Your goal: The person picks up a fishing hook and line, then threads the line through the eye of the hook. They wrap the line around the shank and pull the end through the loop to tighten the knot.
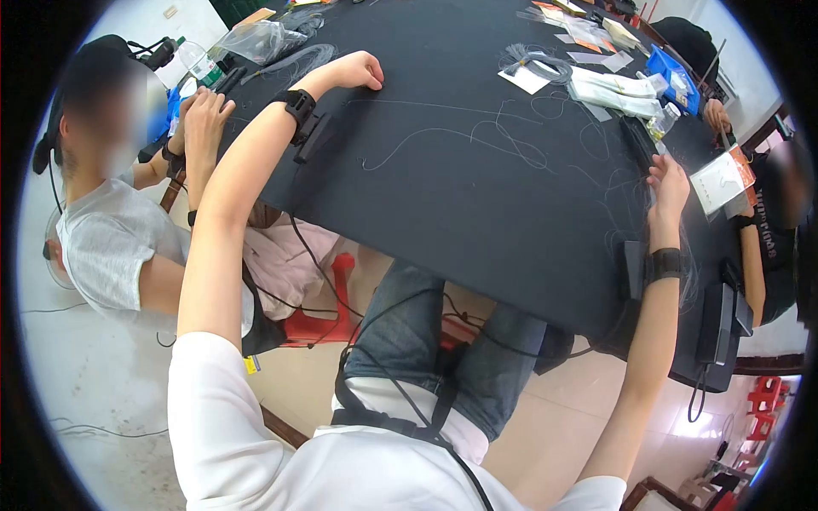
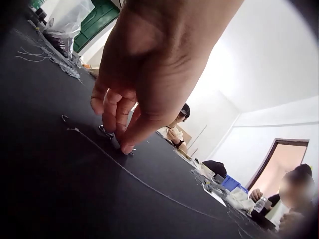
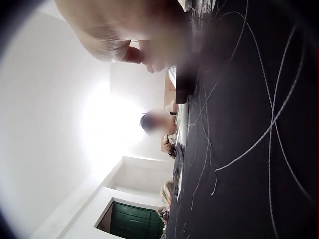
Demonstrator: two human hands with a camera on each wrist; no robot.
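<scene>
In the head view my left hand (image 1: 356,71) is low over the far left of the black table (image 1: 409,196). The left wrist view shows its thumb and fingertips together at a small dark metal hook (image 2: 104,131), seemingly pinching it. Another small hook (image 2: 64,118) lies to the left, beside the end of a thin grey line (image 2: 134,176) that runs across the table. My right hand (image 1: 669,187) is at the right side with fingers bent, close to a black bar (image 1: 636,146) and thin loose strands; whether it holds anything is unclear. Loops of line (image 3: 273,119) show in the right wrist view.
A coil of grey line (image 1: 545,66), white packets (image 1: 615,92) and a blue tray (image 1: 673,78) are at the back right. A clear plastic bag (image 1: 260,41) and a bottle (image 1: 198,61) stand at the back left. People sit on both sides.
</scene>
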